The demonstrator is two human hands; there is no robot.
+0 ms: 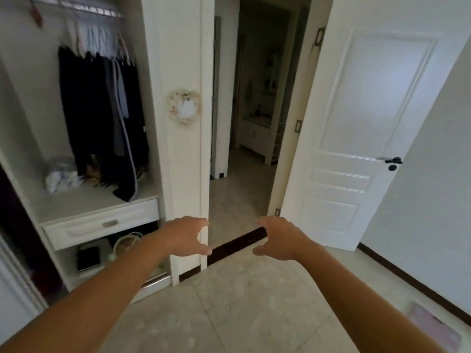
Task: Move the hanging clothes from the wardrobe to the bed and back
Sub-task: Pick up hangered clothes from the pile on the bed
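An open white wardrobe (33, 103) fills the left. Several dark garments (102, 118) hang on pale hangers from its rail (89, 7), reaching down to the shelf. Both of my arms stretch forward at waist height, well right of and below the clothes. My left hand (187, 236) and my right hand (276, 239) hover in front of the doorway with fingers loosely curled, and neither holds anything. The bed is out of view.
A crumpled white cloth (63, 178) lies on the wardrobe shelf above a drawer (102, 226). An open white door (356, 128) stands at right, with a dark hallway (254, 110) behind the hands. Tiled floor (242, 309) spreads in front.
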